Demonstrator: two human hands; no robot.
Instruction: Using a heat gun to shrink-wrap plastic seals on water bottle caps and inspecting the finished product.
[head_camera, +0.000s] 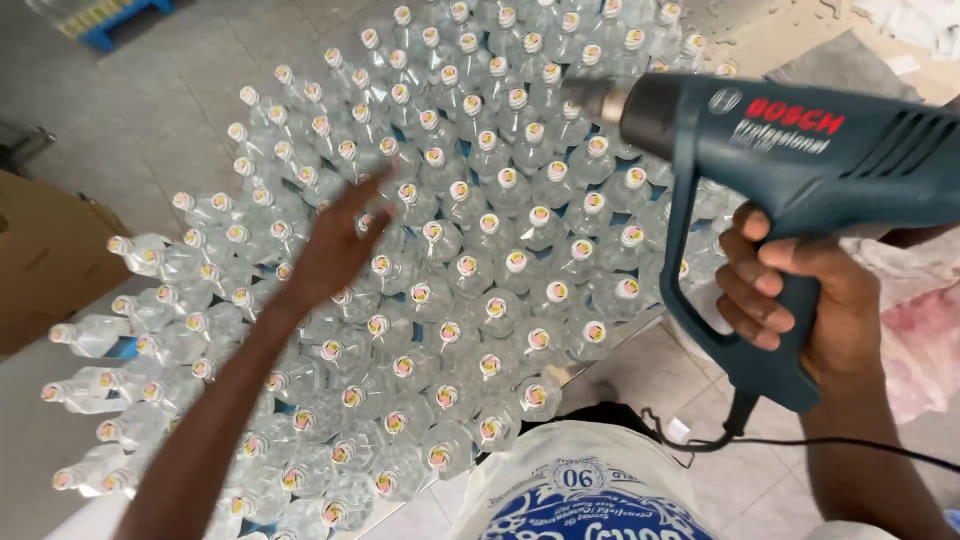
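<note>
Gripping the blue heat gun (800, 150) in a clenched right hand (800, 300), the person aimed its nozzle toward nine o'clock over the capped clear bottles (480, 250), where the nearer left hand (335, 245) hovered, fingers spread, grasping nothing.

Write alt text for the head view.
The right hand holds a teal heat gun over a large cluster of capped clear plastic bottles, while the left hand hovers open above them.

Teal heat gun (800, 150), nozzle over massed upright clear capped bottles (470, 270) below.
</note>
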